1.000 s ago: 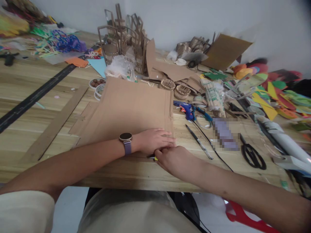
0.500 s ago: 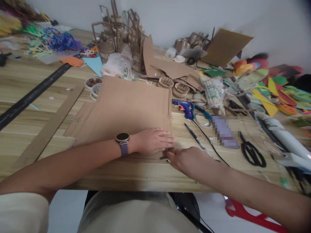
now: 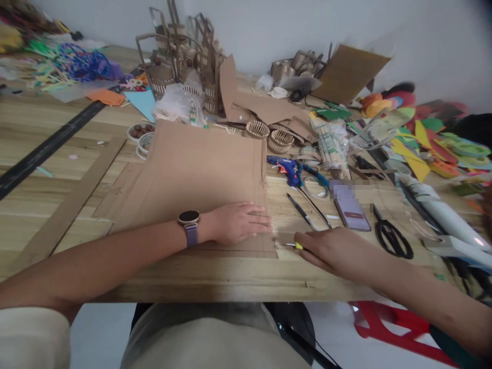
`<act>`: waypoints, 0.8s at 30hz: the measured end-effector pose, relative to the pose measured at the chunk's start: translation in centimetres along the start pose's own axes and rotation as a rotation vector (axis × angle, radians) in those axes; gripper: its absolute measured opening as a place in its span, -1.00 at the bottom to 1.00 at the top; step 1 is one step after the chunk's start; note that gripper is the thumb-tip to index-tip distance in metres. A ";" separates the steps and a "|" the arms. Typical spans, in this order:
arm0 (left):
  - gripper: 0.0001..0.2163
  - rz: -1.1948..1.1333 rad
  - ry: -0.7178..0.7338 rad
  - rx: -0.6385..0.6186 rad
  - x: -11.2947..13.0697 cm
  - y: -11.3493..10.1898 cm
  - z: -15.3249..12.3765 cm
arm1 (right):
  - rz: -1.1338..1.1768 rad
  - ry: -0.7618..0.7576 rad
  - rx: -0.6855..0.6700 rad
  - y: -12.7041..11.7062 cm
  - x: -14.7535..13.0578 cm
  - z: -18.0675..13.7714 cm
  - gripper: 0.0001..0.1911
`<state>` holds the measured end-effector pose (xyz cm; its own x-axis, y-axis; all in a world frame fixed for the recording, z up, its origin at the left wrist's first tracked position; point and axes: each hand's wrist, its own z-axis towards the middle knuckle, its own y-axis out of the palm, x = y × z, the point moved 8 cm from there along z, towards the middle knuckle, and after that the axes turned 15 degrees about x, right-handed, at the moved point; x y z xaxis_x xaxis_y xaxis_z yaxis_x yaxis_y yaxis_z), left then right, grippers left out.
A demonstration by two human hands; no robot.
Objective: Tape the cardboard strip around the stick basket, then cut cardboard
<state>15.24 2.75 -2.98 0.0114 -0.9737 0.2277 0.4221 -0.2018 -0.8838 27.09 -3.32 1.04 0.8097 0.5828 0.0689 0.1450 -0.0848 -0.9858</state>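
Note:
A large sheet of brown cardboard [image 3: 207,169] lies flat on the wooden table in front of me. Near its lower right corner, my left hand [image 3: 243,223] rests palm down on it with the fingers stretched out. My right hand [image 3: 332,248] is closed around a utility knife [image 3: 298,246], held low over the table just right of the sheet. Only a yellow part and a thin metal tip of the knife show; my fingers hide the rest. The tip points left toward the cardboard edge and appears apart from it.
Right of the sheet lie a black pen [image 3: 300,210], a blue glue gun [image 3: 288,169], a phone [image 3: 351,210] and black scissors [image 3: 392,238]. Small slatted baskets [image 3: 280,141] and bagged sticks [image 3: 329,141] stand behind. A cardboard strip [image 3: 73,202] and a dark ruler-like strip [image 3: 49,146] lie left.
My right hand has moved right, away from the cardboard's lower right edge, bringing the knife tip into view. My left hand stays pressed on the sheet. The view has shifted slightly.

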 end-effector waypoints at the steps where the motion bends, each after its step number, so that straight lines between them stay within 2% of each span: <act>1: -0.61 -0.002 0.000 -0.003 0.0 0.0 0.0 | 0.007 0.000 0.028 -0.4 -0.7 0.6 -0.83; 4: -0.60 -0.017 -0.003 -0.012 -0.1 0.1 0.1 | 0.034 -0.021 0.098 -1.0 -4.0 3.3 -0.85; 7: -0.62 -0.029 -0.026 -0.006 -0.4 0.0 0.1 | -0.004 -0.049 0.096 -0.5 -7.2 6.2 -0.88; 10: -0.58 -0.028 -0.026 -0.018 -0.5 0.0 0.0 | -0.056 -0.087 0.079 0.1 -9.2 8.2 -0.89; 14: -0.59 -0.052 -0.021 0.002 -0.7 0.0 0.0 | -0.129 -0.091 0.036 0.7 -9.7 8.9 -0.86; 19: -0.65 -0.137 -0.040 0.068 -1.3 0.4 0.1 | -0.142 -0.053 0.058 0.5 -9.6 8.9 -0.88; 24: -0.65 -0.173 -0.082 0.046 -1.5 0.6 0.1 | -0.167 -0.022 0.041 0.3 -9.6 9.1 -0.84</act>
<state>15.58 4.14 -3.81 0.0079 -0.9124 0.4092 0.4655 -0.3588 -0.8090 14.22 -1.56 -1.30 0.7637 0.6034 0.2293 0.2529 0.0472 -0.9663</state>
